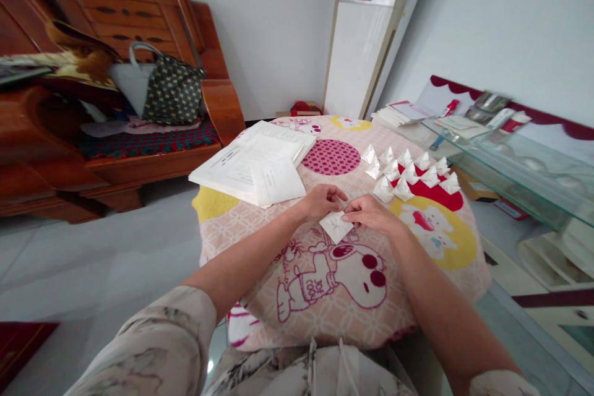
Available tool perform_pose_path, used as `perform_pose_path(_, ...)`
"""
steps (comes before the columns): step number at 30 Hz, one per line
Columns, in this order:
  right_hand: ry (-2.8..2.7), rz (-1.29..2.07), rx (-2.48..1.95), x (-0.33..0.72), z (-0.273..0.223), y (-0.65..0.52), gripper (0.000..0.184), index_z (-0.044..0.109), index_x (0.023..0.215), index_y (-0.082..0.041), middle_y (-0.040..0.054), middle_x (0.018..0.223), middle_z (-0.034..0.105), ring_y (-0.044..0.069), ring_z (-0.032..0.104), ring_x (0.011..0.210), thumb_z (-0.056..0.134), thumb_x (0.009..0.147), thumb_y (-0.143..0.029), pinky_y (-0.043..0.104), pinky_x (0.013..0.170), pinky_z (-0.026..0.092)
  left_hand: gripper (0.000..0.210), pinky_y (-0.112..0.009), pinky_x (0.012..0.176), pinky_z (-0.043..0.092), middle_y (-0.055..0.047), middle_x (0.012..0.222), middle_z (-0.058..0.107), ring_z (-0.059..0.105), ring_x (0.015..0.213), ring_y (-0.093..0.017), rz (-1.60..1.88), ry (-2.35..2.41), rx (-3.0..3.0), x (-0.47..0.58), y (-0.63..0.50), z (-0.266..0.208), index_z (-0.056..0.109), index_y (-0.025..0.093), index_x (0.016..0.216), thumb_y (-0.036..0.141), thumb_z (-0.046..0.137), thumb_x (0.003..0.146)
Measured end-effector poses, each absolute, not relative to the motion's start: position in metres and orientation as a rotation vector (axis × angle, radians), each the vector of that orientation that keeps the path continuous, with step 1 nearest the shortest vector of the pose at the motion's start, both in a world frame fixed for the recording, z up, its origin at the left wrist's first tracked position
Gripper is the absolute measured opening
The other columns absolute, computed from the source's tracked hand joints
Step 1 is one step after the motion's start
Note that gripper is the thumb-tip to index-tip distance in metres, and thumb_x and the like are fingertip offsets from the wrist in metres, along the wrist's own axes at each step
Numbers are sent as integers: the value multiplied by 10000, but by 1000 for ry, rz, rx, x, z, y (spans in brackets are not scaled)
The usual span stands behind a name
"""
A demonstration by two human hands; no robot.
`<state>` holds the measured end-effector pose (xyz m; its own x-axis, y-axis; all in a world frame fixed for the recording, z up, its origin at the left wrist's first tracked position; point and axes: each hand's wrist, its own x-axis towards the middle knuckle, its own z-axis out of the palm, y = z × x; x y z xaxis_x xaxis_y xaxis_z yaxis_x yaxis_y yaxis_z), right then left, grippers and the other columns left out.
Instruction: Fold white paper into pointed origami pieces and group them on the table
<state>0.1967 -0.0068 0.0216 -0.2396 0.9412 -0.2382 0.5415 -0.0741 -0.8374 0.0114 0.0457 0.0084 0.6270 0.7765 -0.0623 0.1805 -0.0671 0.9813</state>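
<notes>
In the head view, the left hand [326, 200] and the right hand [366, 213] are close together, in the middle of the frame. A small folded paper square [336, 229] lies just under them, turned like a diamond, on the bench [250, 219] with its pink picture cloth. The right hand is nearly closed and pinches the paper by its right corner. The left hand's fingers are bent, with only a narrow gap, at the paper's far edge; I cannot tell if they grip it too. The step in hand looks like folding. The next move seems to call for lining up the edges, then pressing the fold flat while one hand keeps the paper still. Pointy folded paper pieces [401, 189] stand in rows to the right of centre. A paper stack [232, 164] lies left of centre.
</notes>
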Motion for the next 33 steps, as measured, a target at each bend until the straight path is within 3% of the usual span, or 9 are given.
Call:
perform_pose_path(5,-1514,1365,-1414,198,25,5,195,622,660,-163,-22,566,605,98,535,495,709,682,-335,212,471,404,244,-176,557,386,34,658,608,534,572,-55,715,775,1385,12,62,15,685,90,921,102,720,681)
perform_pose_path(9,-1419,1323,-1376,201,18,10,196,627,663,-162,-14,571,611,106,539,484,706,693,-339,222,455,423,187,-174,510,393,-5,681,661,552,554,-71,616,812,1395,8,64,9,709,90,859,186,749,704)
perform_pose_path(15,-1368,1317,-1294,202,3,14,246,655,661,-163,5,586,628,119,549,489,745,695,-390,227,422,430,82,-186,466,458,-44,668,682,592,522,-97,524,897,1378,8,61,2,705,66,767,137,687,730)
perform_pose_path(24,-1409,1410,-1365,195,0,8,269,670,660,-169,4,526,631,104,515,407,736,712,-425,211,373,368,97,-166,440,455,-26,643,675,579,492,-83,444,833,1471,5,59,5,715,71,788,149,665,758)
perform_pose_path(33,-1365,1420,-1420,200,6,3,289,665,653,-156,-4,499,607,93,491,393,730,708,-432,198,360,329,130,-153,430,417,19,511,588,527,432,-62,427,900,1471,-11,58,12,606,124,619,91,588,743)
